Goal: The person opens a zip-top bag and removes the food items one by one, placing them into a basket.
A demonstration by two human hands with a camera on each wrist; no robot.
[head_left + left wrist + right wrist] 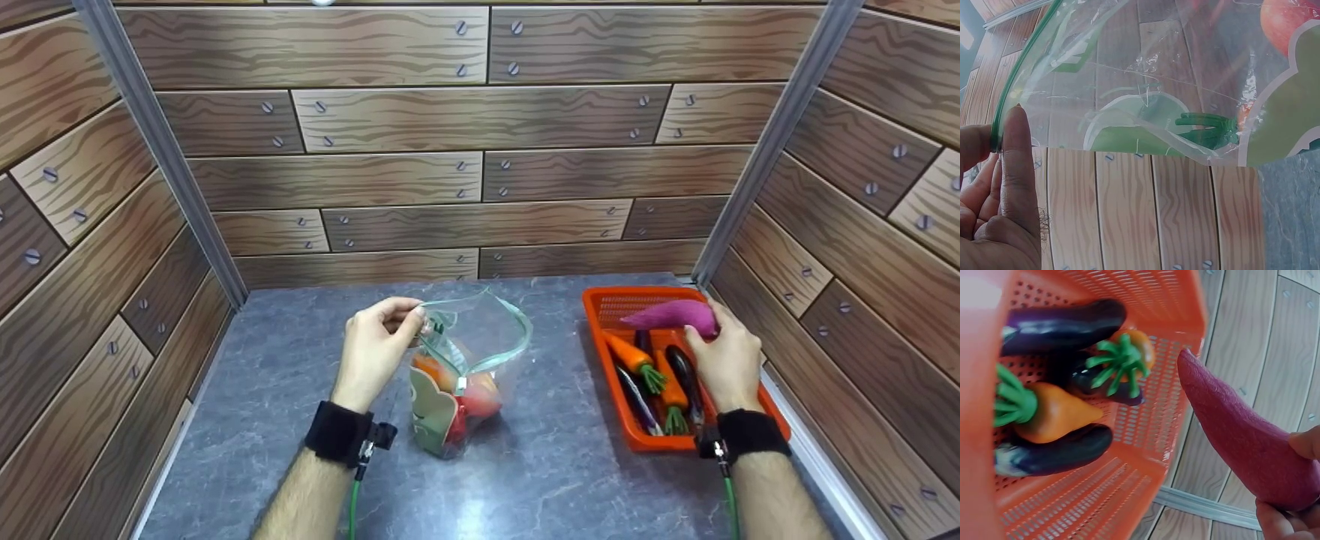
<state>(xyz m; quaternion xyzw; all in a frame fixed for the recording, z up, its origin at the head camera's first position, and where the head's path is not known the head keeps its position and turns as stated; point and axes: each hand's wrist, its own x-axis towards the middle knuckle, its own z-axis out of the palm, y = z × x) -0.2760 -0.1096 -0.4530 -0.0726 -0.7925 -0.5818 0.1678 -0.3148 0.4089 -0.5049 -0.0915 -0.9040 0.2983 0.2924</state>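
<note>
My left hand [379,341] pinches the green zip edge of a clear plastic bag [1145,73] between thumb and finger. The bag stands on the table with its mouth spread; inside are a red-yellow apple [481,394], something orange and something red, and a green leafy top [1207,129]. A green printed patch covers part of its front. My right hand [727,356] holds a purple sweet potato [667,316] by its thick end, over the far part of an orange basket [776,420]. In the right wrist view, the tapered tip of the sweet potato points past the basket rim.
In the basket lie orange carrots [628,352] with green tops and several dark eggplants [1067,323]. The basket stands at the table's right side, near the wood-patterned wall [847,300]. Grey marbled tabletop [555,450] lies between bag and basket.
</note>
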